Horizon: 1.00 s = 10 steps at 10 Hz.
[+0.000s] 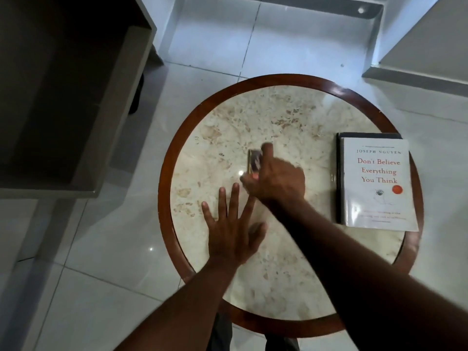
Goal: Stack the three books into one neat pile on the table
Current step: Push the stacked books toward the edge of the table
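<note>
A white book (377, 183) titled "Don't Believe Everything You Think" lies at the right edge of the round marble table (278, 117), on top of a dark book (338, 178) whose edge shows along its left and far sides. My right hand (276, 181) is at the table's middle, blurred, fingers closed around a small dark book (254, 162) with a gold edge. My left hand (233, 224) hovers flat just below it, fingers spread, holding nothing.
The table has a dark wooden rim (167, 158) and stands on glossy white floor tiles (210, 46). A grey cabinet or desk (63, 97) stands to the left. A pale wall base (415, 72) runs at the upper right.
</note>
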{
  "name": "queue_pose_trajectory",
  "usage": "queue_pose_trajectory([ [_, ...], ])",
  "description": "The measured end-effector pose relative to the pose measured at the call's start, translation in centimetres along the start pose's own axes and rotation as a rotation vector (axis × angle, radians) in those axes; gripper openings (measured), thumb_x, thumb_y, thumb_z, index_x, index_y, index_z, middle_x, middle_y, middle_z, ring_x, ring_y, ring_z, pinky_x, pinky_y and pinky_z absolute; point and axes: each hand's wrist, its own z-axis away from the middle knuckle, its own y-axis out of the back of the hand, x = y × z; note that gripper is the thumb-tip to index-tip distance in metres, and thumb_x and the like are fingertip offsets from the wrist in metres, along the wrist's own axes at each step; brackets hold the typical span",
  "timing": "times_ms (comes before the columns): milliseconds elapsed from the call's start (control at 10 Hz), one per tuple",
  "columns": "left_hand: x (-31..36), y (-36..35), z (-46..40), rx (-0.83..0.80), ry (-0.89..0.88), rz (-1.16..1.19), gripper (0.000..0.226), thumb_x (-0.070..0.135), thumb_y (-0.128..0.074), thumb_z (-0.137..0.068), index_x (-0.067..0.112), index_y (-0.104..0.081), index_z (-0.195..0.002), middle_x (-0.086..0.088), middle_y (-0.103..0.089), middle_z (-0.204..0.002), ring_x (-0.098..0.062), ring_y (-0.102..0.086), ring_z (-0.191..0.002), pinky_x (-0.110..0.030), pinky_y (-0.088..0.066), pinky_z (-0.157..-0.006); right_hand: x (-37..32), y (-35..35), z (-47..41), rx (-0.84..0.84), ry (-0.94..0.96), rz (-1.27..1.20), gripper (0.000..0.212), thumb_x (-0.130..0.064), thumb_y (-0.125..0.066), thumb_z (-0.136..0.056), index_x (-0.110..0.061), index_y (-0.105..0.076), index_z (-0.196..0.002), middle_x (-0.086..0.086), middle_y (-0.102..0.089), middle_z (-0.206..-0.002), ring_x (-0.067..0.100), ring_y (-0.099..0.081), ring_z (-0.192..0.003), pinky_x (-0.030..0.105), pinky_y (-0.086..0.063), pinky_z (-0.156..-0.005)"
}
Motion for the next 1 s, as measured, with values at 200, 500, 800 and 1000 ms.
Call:
queue_pose_trajectory([
  [200, -0.2, -0.4, 0.1, 0.043, 0.012, 0.028, 0.081, 0.074, -0.038, -0.094, 0.031, -0.027, -0.163, -0.011, -0.019, -0.173, -0.038, -0.013, -0.160, -0.077, -0.011, -0.119, -3.5, 0.5, -7.1, 0.006, 0.068, 0.040, 0.075, -0.058, -0.062, -0.083, -0.020, -0.032, -0.140, 0.009, -0.074, -0.105, 0.026, -0.058, -0.071, 0.052, -0.057, -0.082],
  [500, -0.2, -0.8, 0.0, 0.107, 0.010, 0.023, 0.082, 0.073, -0.045, -0.092, 0.030, -0.033, -0.161, -0.011, -0.027, -0.171, -0.038, -0.018, -0.159, -0.078, -0.015, -0.118, -4.1, -0.8, -9.2, 0.006, 0.086, 0.074, 0.074, -0.058, -0.060, -0.087, -0.017, -0.033, -0.143, 0.009, -0.074, -0.110, 0.029, -0.063, -0.079, 0.049, -0.052, -0.084],
  [800, -0.2, -0.9, 0.0, 0.106, 0.007, 0.014, 0.079, 0.071, -0.044, -0.093, 0.029, -0.035, -0.160, -0.012, -0.027, -0.170, -0.038, -0.018, -0.159, -0.078, -0.016, -0.117, -4.5, -2.5, -9.6, 0.033, 0.091, 0.068, 0.079, -0.062, -0.055, -0.083, -0.019, -0.030, -0.145, 0.010, -0.075, -0.111, 0.038, -0.069, -0.097, 0.057, -0.044, -0.094],
  [1000, 0.0, -0.6, -0.2, 0.105, 0.001, 0.009, 0.081, 0.073, -0.045, -0.092, 0.030, -0.034, -0.160, -0.011, -0.027, -0.171, -0.038, -0.018, -0.159, -0.076, -0.012, -0.120, -4.4, -1.0, -8.6, 0.032, 0.121, 0.032, 0.095, -0.075, -0.044, -0.083, -0.020, -0.014, -0.155, 0.012, -0.074, -0.107, 0.038, -0.070, -0.090, 0.060, -0.050, -0.095],
])
